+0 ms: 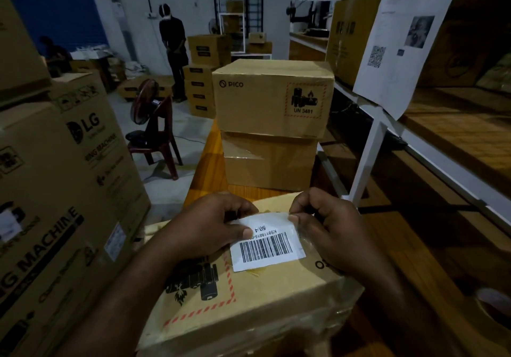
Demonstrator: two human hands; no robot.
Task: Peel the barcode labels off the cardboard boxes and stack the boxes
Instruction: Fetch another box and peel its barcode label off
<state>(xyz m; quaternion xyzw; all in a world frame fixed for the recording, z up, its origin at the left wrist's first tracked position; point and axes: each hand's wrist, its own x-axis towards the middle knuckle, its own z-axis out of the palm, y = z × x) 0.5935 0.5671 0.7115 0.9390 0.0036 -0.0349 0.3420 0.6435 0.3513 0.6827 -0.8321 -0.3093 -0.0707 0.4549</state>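
A cardboard box [257,295] lies close in front of me, with a battery warning mark on its top. A white barcode label [266,244] is stuck on that top face. My left hand [210,226] rests on the box, its thumb pressing the label's left side. My right hand [326,224] pinches the label's far right corner between thumb and fingers. Beyond, on the wooden table [206,157], a PICO box [272,98] sits on top of a plain taped box [269,160].
Large LG washing-machine cartons [63,190] stand at my left. A white shelving rack [387,113] with boxes and hanging printed sheets runs along the right. Farther back are a chair with a fan [154,132], more stacked boxes [204,80] and a standing person [172,49].
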